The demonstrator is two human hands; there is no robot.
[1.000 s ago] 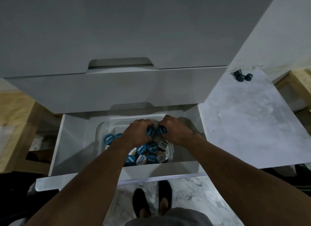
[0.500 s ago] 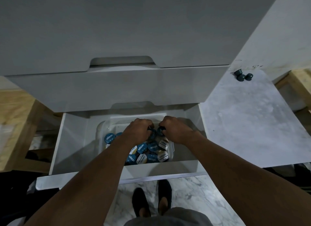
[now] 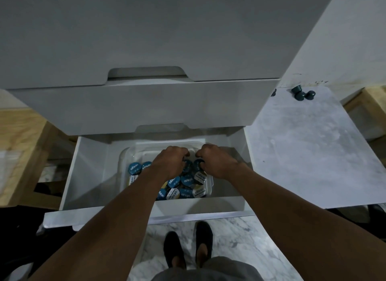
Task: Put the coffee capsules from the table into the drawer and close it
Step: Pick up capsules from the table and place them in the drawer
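Head view: coffee capsules being lowered into the open drawer
The left hand (image 3: 170,162) and right hand (image 3: 218,162) are reached into the drawer (image 3: 92,176), fingers curled round dark coffee capsules (image 3: 188,167) held just over a clear tub (image 3: 125,155) where many foil-topped capsules (image 3: 186,180) are heaped. The deposit step is judged to be in hand. A few loose capsules (image 3: 302,93) are seen on the marble table (image 3: 302,155), well apart, so a release, another fetch and a push on the drawer front are called for

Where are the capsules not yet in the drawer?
Head view, upper right: the loose capsules sit on the marble table by the wall, right of the cabinet.
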